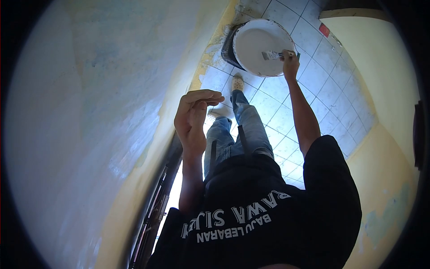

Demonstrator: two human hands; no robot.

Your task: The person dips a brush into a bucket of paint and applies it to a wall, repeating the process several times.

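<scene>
My right hand (290, 60) reaches down at arm's length and is closed around the handle of a paintbrush (271, 55). The brush's pale bristles lie over the white paint inside a round bucket (229, 45) with a dark outer wall that stands on the floor. My left hand (195, 117) is raised beside the wall (89, 112), fingers loosely curled, holding nothing. It is close to the wall, but I cannot tell whether it touches it.
A pale, patchy wall fills the left side, with yellow paint along its lower edge. The floor (322, 94) is light square tiles. My jeans-clad legs and light shoes (237, 83) stand beside the bucket. A yellow wall (385, 67) closes in on the right.
</scene>
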